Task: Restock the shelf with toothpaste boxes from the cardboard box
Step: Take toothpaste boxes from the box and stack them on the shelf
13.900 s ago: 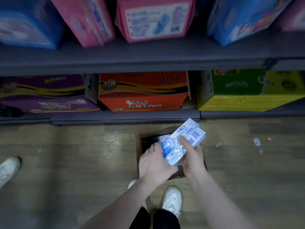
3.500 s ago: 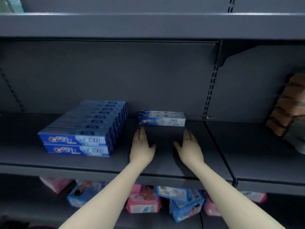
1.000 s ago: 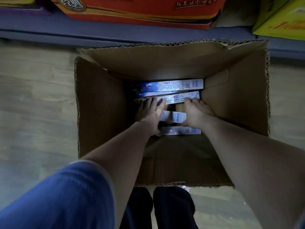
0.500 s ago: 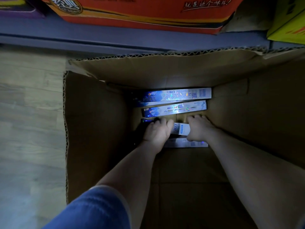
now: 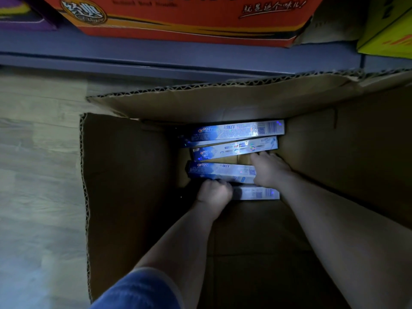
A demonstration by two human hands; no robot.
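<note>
An open cardboard box point(image 5: 124, 175) stands on the floor, and I look straight down into it. Several blue and white toothpaste boxes lie flat on its bottom. Both my hands are deep inside. My left hand point(image 5: 214, 194) curls its fingers over the near edge of one toothpaste box point(image 5: 220, 171). My right hand point(image 5: 270, 171) grips the right end of that same box. Another box point(image 5: 257, 194) lies just nearer to me, partly under my hands. Two more toothpaste boxes point(image 5: 236, 131) lie against the far wall.
The grey bottom shelf point(image 5: 178, 59) runs just beyond the cardboard box, carrying an orange carton point(image 5: 178, 18), a purple carton point(image 5: 20, 16) and a yellow-green carton point(image 5: 388, 34). Wood-pattern floor point(image 5: 40, 175) lies to the left.
My left hand slid toward me, off the top of the toothpaste box to its near edge, uncovering the box's face. The camera has moved closer to the cardboard box.
</note>
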